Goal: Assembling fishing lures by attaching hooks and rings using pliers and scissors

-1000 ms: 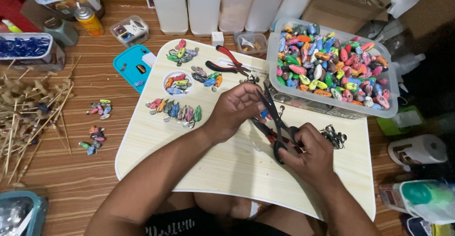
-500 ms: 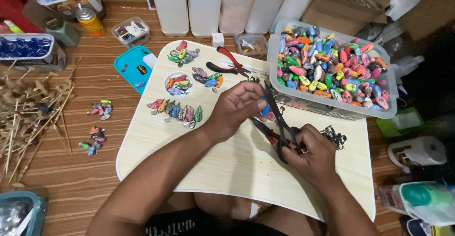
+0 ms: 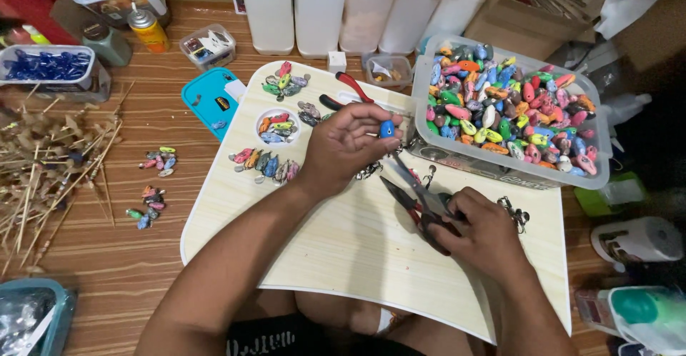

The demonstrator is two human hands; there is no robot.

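Note:
My left hand point(image 3: 350, 145) pinches a small blue painted lure body point(image 3: 386, 129) between thumb and fingers, held above the pale wooden lap board point(image 3: 343, 249). My right hand point(image 3: 477, 232) grips dark pliers point(image 3: 413, 191) whose jaws point up-left toward the blue piece, a little below it. A small heap of metal hooks point(image 3: 513, 211) lies just right of my right hand. Groups of finished coloured lures point(image 3: 264, 163) lie on the board to the left of my left hand.
A clear tub point(image 3: 437, 149) full of coloured lure bodies stands at the right. Red-handled pliers point(image 3: 344, 90) lie at the board's far edge. A teal lid point(image 3: 209, 99), loose lures point(image 3: 153, 184) and a pile of sticks point(image 3: 43, 170) are on the floor left. White jugs point(image 3: 321, 9) stand behind.
My left hand has lifted and turned, so the blue lure body now shows at its fingertips. The pliers have drawn slightly down and away from it.

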